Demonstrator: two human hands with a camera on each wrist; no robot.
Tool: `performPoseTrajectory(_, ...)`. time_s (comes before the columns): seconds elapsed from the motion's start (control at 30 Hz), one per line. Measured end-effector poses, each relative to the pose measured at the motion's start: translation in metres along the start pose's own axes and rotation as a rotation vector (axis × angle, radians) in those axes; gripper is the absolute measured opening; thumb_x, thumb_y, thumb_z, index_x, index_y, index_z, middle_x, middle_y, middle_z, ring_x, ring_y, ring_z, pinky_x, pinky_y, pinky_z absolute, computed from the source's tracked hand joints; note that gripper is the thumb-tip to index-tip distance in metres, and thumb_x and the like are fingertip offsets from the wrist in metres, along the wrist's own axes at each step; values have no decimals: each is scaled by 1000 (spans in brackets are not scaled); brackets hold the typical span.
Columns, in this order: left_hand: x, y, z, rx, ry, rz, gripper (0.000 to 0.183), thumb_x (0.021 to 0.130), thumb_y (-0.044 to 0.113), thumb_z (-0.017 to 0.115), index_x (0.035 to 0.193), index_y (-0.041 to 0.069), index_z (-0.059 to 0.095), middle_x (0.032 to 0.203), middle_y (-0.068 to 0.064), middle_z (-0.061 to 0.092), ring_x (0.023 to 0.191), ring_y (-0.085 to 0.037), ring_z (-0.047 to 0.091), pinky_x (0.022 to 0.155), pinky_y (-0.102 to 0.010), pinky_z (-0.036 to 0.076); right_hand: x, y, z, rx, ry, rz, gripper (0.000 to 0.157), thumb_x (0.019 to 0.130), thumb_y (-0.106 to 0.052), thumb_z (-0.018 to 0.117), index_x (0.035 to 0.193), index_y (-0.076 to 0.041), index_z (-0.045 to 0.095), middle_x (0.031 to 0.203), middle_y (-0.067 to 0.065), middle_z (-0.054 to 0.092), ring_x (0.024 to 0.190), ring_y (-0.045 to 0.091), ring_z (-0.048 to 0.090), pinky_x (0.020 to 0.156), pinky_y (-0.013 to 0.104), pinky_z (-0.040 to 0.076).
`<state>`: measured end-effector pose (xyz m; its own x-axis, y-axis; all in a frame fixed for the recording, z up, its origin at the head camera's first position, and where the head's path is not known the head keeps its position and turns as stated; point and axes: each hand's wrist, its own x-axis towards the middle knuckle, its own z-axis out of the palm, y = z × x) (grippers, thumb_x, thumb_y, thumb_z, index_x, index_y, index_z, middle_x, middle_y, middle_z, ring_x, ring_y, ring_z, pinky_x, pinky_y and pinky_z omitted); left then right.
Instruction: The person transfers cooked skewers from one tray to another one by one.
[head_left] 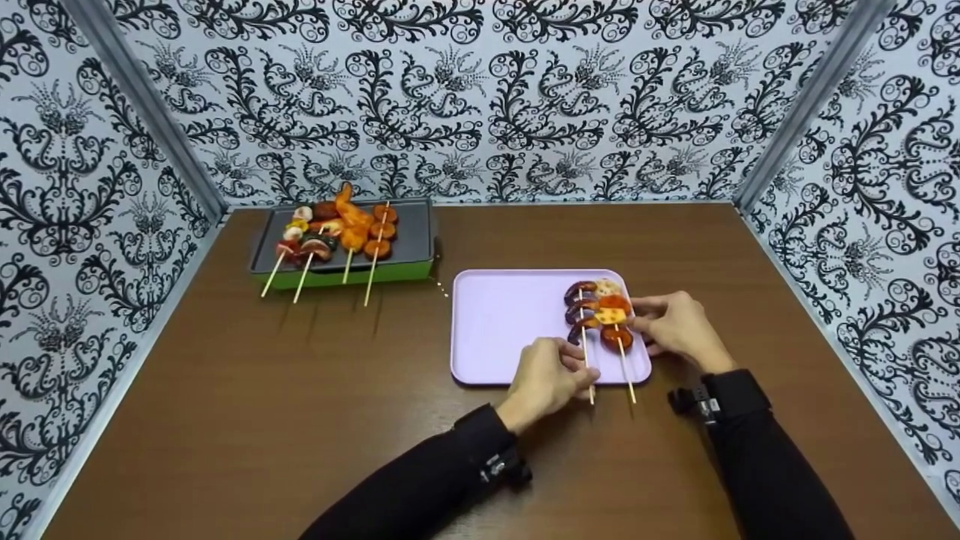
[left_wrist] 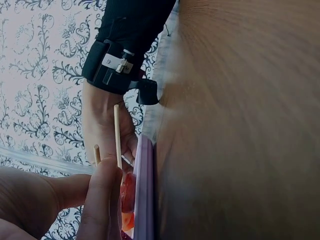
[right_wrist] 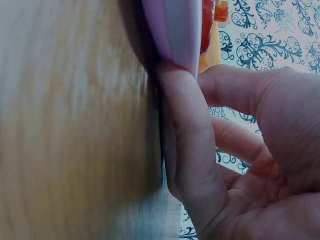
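Near the front edge of the pink tray (head_left: 510,322), my left hand (head_left: 549,379) pinches the wooden stick of a skewer with dark curled pieces (head_left: 579,311). In the left wrist view, its stick end (left_wrist: 97,154) pokes out between thumb and fingers. Just right of it, a second skewer with mixed pieces (head_left: 615,319) lies on the tray, its stick reaching past the front rim. My right hand (head_left: 679,326) holds the tray's right edge. From the right wrist view, its thumb and a finger are on either side of the rim (right_wrist: 182,45).
At the back left stands a green grill with a dark top (head_left: 409,225). Several food skewers (head_left: 352,229) lie on it, their sticks jutting over its front. Patterned walls (head_left: 420,97) enclose the brown table (head_left: 337,420) at the back and sides.
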<state>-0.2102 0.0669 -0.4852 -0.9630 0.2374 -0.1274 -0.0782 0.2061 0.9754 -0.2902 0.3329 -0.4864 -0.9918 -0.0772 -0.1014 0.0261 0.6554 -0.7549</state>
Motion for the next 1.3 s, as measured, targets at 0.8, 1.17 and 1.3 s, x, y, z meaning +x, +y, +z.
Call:
performPoseTrajectory(0.8,1,-3,4,65,-62,9,35,96,6,97,123,-2,76,90,-5,87,71,-22,87,62,-28,69,1,1,0,6,6,20,49,107,-19,86,153,-3,75,117,26,86,68,15,81,61,33,71)
performPoseTrajectory(1.17,-5,2,-5,145,-94,73,40,100,13,94,130,-4,75,94,-8,89,74,-26,89,60,-25,68,2,2,0,15,5,7,49,106,-18,86,151,-2,76,115,25,88,68,13,81,61,32,71)
performPoseTrajectory(1.3,-6,4,-10,223,-77,112,44,101,19,94,134,-4,74,97,-8,90,68,-17,85,59,-19,62,2,2,0,13,2,10,50,106,-18,86,152,-1,76,114,24,88,68,13,80,61,33,71)
